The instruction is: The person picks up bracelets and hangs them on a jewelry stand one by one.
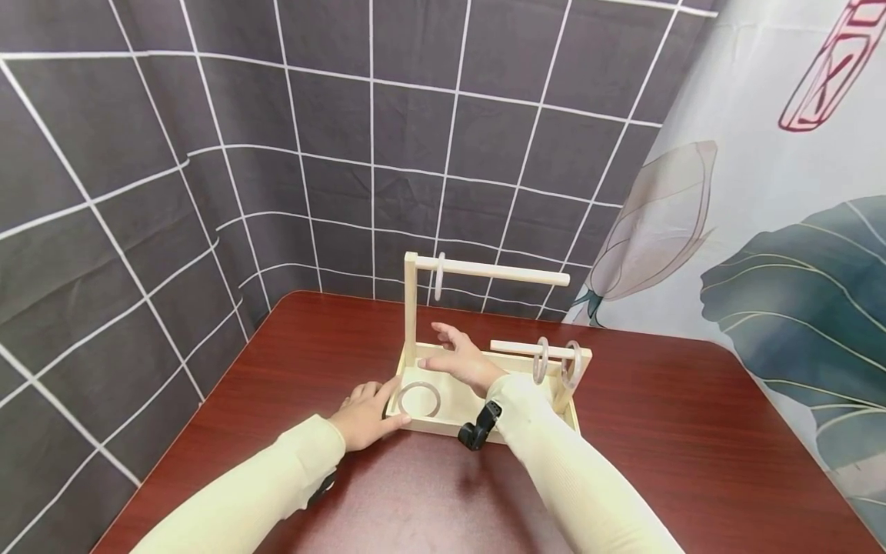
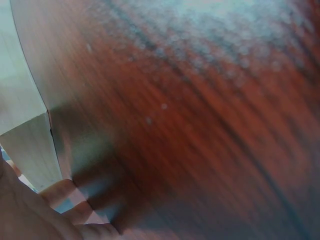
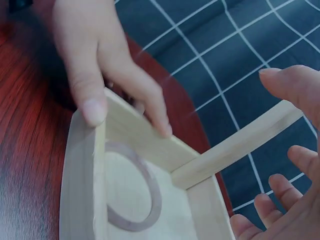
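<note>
A pale wooden box stands on the table, a tall post rising from its left end. A flat ring lies inside near the left end. My left hand holds the box's front left corner, its thumb on the front rim and fingers along the left wall. Over the box, beside the post, my right hand hovers with fingers spread and nothing in them. One ring hangs on the upper rod, close to the post. Two more, a ring and another ring, hang on the lower rod.
The reddish-brown table extends on both sides of the box. Behind stands a dark cloth with a white grid, and at the right a white cloth printed with leaves. The upper rod's free end points right, the lower rod's left.
</note>
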Tool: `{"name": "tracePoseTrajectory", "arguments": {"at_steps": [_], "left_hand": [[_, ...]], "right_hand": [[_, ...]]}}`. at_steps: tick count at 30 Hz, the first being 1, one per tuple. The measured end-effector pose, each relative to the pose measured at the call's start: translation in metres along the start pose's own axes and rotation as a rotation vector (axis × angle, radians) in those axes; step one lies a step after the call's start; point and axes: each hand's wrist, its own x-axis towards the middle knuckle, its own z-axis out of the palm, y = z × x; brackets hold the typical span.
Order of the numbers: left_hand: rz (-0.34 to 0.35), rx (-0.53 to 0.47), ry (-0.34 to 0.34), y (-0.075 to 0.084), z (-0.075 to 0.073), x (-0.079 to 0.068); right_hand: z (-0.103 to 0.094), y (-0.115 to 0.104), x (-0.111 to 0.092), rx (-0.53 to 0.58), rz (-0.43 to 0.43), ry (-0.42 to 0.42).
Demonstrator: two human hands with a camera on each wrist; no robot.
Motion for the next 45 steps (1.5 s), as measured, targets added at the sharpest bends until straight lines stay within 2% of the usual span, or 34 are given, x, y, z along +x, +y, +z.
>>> {"name": "tracePoseTrajectory", "arguments": {"at_steps": [11, 20, 27, 35, 45], "left_hand": [[-0.011, -0.013, -0.025, 0.005, -0.005, -0.003], [0.001, -0.011, -0.02, 0.002, -0.003, -0.001], [0.006, -0.005, -0.021, -0.001, 0.0, 0.001], [-0.014, -0.007, -0.031, 0.003, -0.004, 0.0], [-0.015, -0.005, -0.024, 0.004, -0.005, -0.001]], "right_hand": [[0.001, 0.014, 0.002, -0.202, -0.012, -0.036], [0.006, 0.019, 0.003, -0.355, -0.031, -0.017], [0.01, 0.022, 0.004, -0.403, -0.009, -0.05], [0.014, 0.03, 0.008, -0.52, -0.023, -0.087], [0.024, 0.033, 0.012, -0.574, -0.029, -0.102]]}}
